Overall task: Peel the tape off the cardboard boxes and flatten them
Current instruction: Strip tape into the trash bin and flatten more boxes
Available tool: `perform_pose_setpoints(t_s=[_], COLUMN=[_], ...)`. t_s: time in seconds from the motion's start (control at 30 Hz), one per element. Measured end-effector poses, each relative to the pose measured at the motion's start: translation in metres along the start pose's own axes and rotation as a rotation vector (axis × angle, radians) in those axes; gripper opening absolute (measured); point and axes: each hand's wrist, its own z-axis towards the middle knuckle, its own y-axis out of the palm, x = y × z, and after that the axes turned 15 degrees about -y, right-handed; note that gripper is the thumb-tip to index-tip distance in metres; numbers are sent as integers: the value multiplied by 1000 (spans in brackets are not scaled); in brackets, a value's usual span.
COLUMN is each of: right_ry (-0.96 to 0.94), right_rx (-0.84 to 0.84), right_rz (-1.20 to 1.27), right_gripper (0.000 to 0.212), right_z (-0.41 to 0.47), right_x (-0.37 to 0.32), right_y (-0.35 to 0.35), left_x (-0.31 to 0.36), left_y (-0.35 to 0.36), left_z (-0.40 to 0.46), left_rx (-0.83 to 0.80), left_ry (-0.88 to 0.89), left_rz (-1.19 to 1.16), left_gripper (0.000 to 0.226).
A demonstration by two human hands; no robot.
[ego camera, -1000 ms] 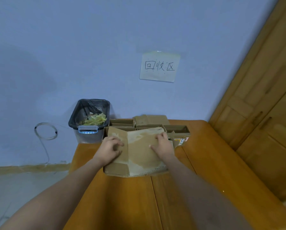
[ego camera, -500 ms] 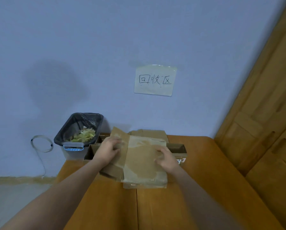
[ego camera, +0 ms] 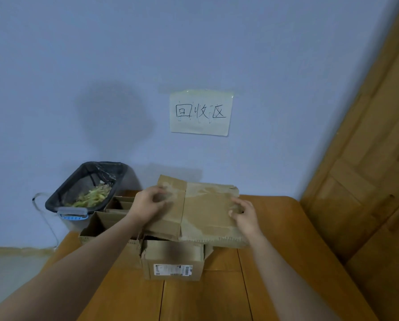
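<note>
- Head view: the person holds a flattened box (ego camera: 201,212) above the far part of the table (ego camera: 286,228), over a row of open boxes (ego camera: 115,214) that stand by the wall.
- The left hand (ego camera: 148,206) grips the left panel of the flat box with curled fingers; the right hand (ego camera: 245,213) grips the right panel in the same way. The hands are well apart, probably so that the sheet stays spread and does not fold at its crease.
- The sheet shows pale torn patches, probably where tape was peeled off.
- Under the sheet, nearer, one box with a label (ego camera: 173,260) stands on the table, not yet flattened.
- A bin (ego camera: 87,188) with a black bag stands to the far left, just beside the table, and holds yellowish strips; probably it is there for the peeled tape.
- A paper sign (ego camera: 201,112) on the wall above may mark this spot as the place for the boxes.
</note>
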Motion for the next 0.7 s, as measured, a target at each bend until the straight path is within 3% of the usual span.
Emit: perform_pose_setpoints(t_s=[0.23, 0.57, 0.7], right_ry=[-126, -125, -162], right_rx=[6, -35, -243], right_rz=[-55, -257, -425], right_gripper=[38, 27, 35], right_z=[52, 92, 126], right_x=[1, 22, 28], right_y=[-7, 18, 25], left_x=[7, 6, 15], left_y=[24, 37, 39], left_z=[11, 79, 122], left_rx=[-83, -131, -170], left_ry=[-5, -121, -90], left_rz=[59, -33, 99], left_gripper=[28, 32, 48])
